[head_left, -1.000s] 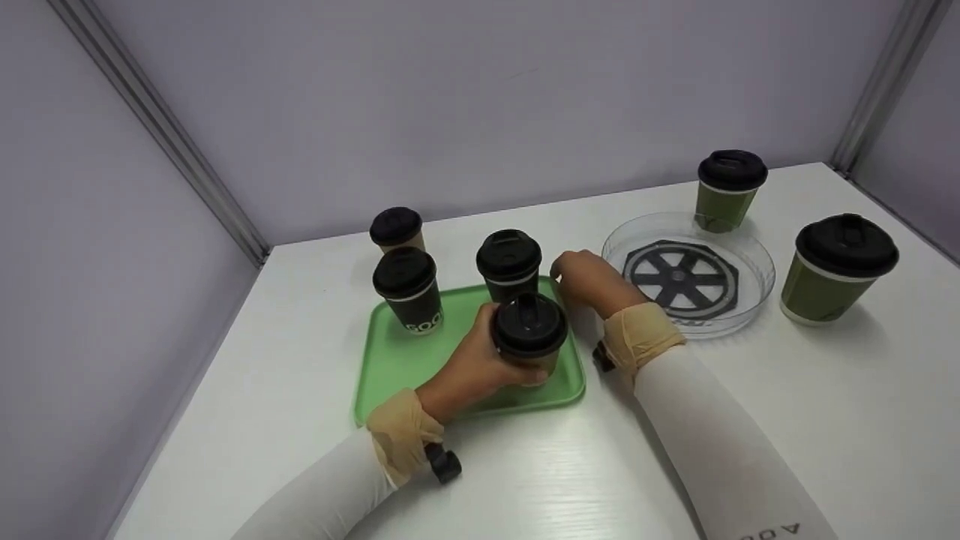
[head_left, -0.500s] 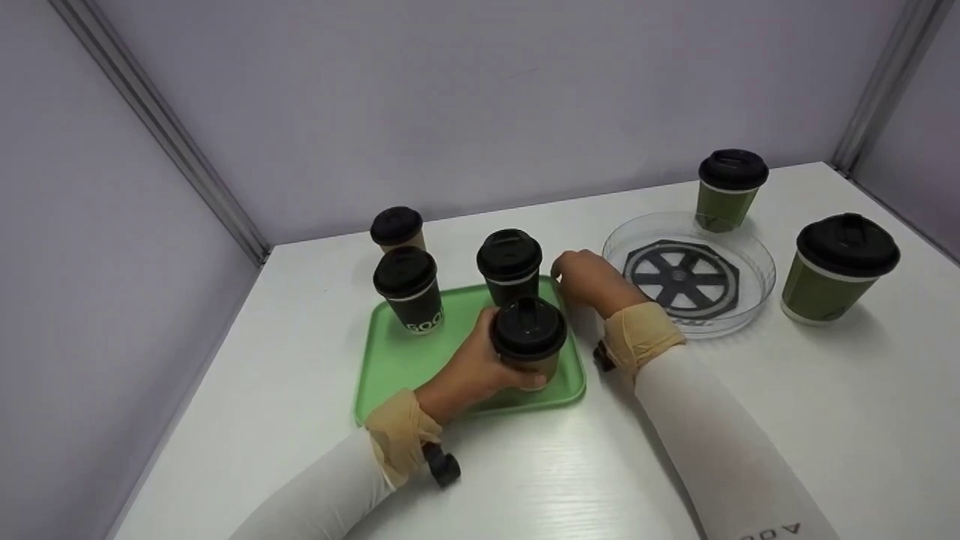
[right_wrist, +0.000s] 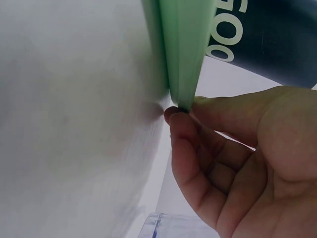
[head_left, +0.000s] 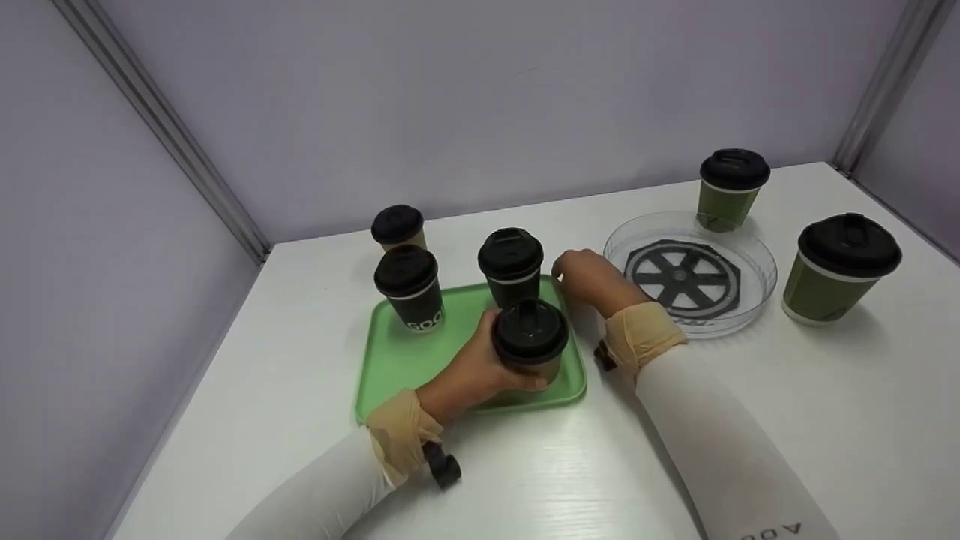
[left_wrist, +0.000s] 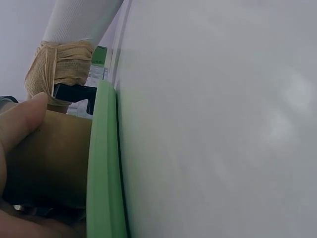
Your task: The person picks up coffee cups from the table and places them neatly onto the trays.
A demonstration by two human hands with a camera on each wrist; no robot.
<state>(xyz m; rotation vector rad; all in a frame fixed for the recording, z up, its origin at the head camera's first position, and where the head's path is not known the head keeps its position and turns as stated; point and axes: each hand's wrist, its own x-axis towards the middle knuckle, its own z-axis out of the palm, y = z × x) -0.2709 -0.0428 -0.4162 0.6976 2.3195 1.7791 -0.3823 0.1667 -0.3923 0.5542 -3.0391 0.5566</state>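
Your left hand (head_left: 474, 373) is wrapped around a brown paper cup with a black plastic lid (head_left: 530, 334), held upright at the near right part of a light green rectangular tray (head_left: 405, 371); the tray's rim hides the cup's base in the left wrist view. Your right hand (right_wrist: 237, 158) pinches the tray's far right corner between thumb and fingers. Also on the tray are a dark paper cup with white lettering and a black lid (head_left: 411, 289), toward the far left, and a second dark, black-lidded cup (head_left: 511, 268), just behind the brown one.
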